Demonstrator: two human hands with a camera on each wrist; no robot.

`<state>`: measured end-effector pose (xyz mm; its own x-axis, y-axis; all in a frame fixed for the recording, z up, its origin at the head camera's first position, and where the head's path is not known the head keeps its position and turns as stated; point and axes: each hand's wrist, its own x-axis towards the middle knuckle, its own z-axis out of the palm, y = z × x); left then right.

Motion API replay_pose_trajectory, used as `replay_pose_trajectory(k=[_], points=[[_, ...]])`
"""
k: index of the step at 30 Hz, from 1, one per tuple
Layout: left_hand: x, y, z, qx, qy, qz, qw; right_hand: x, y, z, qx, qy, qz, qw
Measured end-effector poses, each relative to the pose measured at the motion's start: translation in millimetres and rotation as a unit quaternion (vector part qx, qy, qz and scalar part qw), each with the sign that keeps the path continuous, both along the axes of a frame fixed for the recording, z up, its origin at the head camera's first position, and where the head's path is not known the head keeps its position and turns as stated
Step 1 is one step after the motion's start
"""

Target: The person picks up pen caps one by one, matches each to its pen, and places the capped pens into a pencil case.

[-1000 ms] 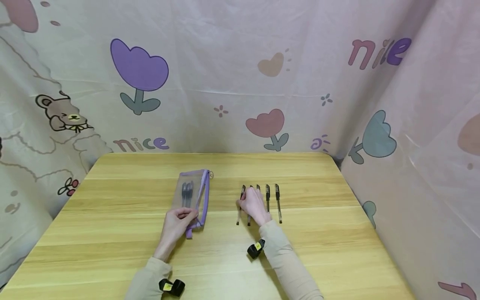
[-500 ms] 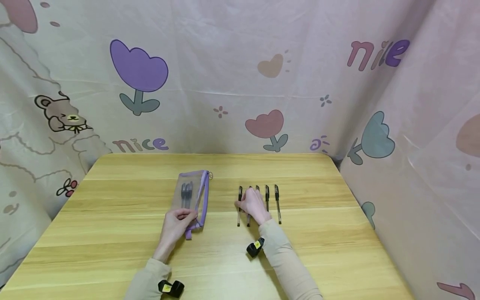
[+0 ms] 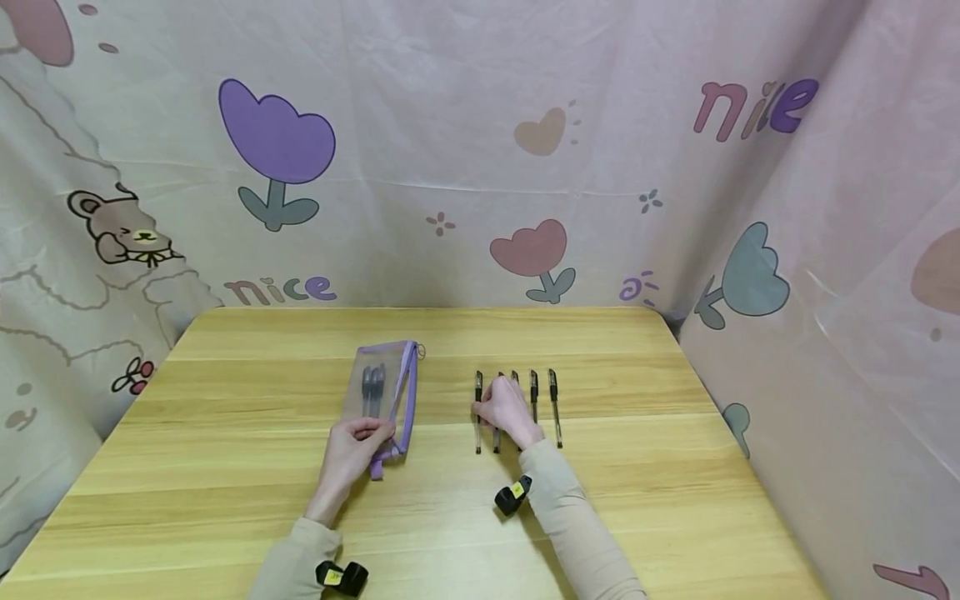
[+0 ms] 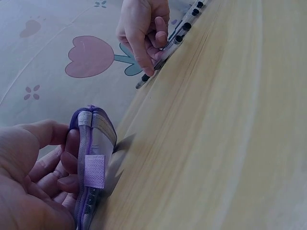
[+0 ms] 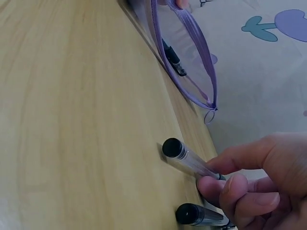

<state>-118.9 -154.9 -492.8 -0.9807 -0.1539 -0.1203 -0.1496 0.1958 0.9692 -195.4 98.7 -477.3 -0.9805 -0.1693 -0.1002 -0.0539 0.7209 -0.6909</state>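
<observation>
In the head view my left hand [image 3: 351, 450] pinches the near edge of a see-through pencil pouch [image 3: 386, 353] with purple trim. The pouch's zip side gapes to the right, and several black-capped pens [image 3: 377, 387] show inside. To its right my right hand [image 3: 512, 410] reaches over a row of gel pens. Its thumb and index finger pinch the leftmost pen [image 3: 478, 385] about its middle, as the right wrist view shows with the clear-barrelled pen [image 5: 191, 161] between the fingertips. A second pen [image 5: 196, 213] lies right beside it. The hand partly hides the middle pens of the row.
Two further gel pens, one [image 3: 534, 392] and the outermost [image 3: 555, 404], lie to the right of my right hand. The wood-grain table [image 3: 645, 500] ends at a curtain [image 3: 420, 167] printed with flowers. Each sleeve carries a small black wrist camera [image 3: 513, 497].
The leftmost pen has turned from a slant to nearly straight under my right fingers, its cap end shifting left. My left hand and the pouch have stayed put.
</observation>
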Motion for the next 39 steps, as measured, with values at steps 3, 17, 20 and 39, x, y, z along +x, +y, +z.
replay_pose_trajectory(k=[3,17,20,39], points=[[-0.2,-0.3,-0.7,-0.001,0.000,0.000,1.0000,-1.3,0.8,-1.2,-0.020,-0.021,-0.003,1.000],[0.4,-0.3,3.5,-0.001,0.005,-0.001,1.0000,-6.6,-13.1,-5.2,-0.302,-0.156,-0.003,0.940],[0.4,-0.3,2.8,-0.004,0.004,-0.002,1.0000,-7.1,-21.7,-4.2,-0.318,-0.178,0.006,0.931],[-0.6,-1.0,-0.1,0.007,0.002,0.005,1.0000,-18.7,-81.8,-3.1,-0.321,-0.187,0.019,0.928]])
